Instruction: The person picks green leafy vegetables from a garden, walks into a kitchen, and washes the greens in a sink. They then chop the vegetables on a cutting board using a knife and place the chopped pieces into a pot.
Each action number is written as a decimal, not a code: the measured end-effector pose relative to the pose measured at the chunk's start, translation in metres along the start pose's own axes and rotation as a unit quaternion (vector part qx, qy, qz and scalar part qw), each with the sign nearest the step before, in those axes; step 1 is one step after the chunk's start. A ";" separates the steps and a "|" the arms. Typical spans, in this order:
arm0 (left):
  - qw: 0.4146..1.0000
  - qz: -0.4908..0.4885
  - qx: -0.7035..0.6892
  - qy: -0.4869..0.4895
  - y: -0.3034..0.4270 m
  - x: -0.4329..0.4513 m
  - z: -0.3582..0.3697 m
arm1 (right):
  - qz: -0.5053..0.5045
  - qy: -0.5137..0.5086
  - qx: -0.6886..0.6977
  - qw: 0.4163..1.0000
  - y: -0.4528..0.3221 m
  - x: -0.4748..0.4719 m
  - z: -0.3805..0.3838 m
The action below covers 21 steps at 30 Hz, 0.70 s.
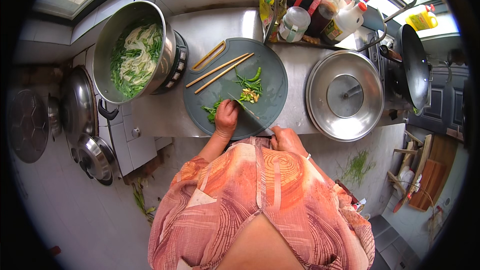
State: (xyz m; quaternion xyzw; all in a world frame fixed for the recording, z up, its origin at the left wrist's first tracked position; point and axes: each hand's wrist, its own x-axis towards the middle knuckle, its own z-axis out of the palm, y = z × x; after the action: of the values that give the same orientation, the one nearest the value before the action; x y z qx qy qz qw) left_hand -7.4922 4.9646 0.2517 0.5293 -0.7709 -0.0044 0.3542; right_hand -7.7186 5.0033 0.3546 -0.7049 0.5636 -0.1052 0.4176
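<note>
My right hand (pixel 287 140) grips the handle of a kitchen knife (pixel 252 115), its blade slanting up and left over the dark round cutting board (pixel 270 67). Against the blade's left side, my left hand (pixel 226 116) bends its fingers over leafy greens (pixel 212 110) and holds them down. Beyond the blade lie chopped yellow-white pieces (pixel 249 96), probably garlic or ginger. Cut green pepper strips (pixel 252 85) sit just behind these, with a curved piece of green chili (pixel 256 75). Two wooden chopsticks (pixel 221 71) rest on the board's upper left part.
At left, a steel pot (pixel 98 58) with noodles and greens stands on an electric cooker (pixel 179 63). Stacked steel basins (pixel 345 123) are right of the board, with a wok (pixel 414 67) beyond. A metal rack (pixel 268 26) holds several bottles (pixel 343 22) at the back.
</note>
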 end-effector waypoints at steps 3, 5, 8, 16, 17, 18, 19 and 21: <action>1.000 0.002 0.003 0.005 -0.001 -0.002 0.003 | 0.023 -0.039 0.040 0.998 -0.005 0.001 -0.003; 1.000 0.002 0.002 0.004 -0.002 -0.003 0.005 | -0.002 -0.020 -0.012 1.000 0.004 0.003 0.007; 1.000 -0.003 -0.003 -0.003 -0.003 -0.005 0.005 | -0.008 -0.008 -0.061 0.998 0.000 0.008 0.011; 1.000 -0.007 0.000 -0.013 -0.002 -0.007 0.006 | 0.003 0.025 -0.077 0.997 -0.003 0.032 0.037; 1.000 -0.005 0.000 -0.013 -0.002 -0.006 0.005 | 0.001 0.033 -0.074 0.997 -0.003 0.033 0.040; 1.000 -0.003 -0.003 -0.010 -0.001 -0.007 0.005 | -0.002 0.042 -0.072 0.997 -0.003 0.034 0.041; 1.000 0.000 -0.006 -0.007 -0.001 -0.009 0.005 | -0.012 0.052 -0.057 0.997 -0.003 0.034 0.039; 1.000 0.003 -0.017 -0.002 0.000 -0.010 0.005 | -0.031 0.072 -0.026 0.997 -0.001 0.036 0.035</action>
State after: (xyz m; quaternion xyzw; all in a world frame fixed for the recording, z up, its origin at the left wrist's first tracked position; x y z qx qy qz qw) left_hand -7.4926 4.9713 0.2423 0.5204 -0.7733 -0.0178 0.3617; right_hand -7.6834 4.9885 0.3219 -0.7235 0.5725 -0.1537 0.3539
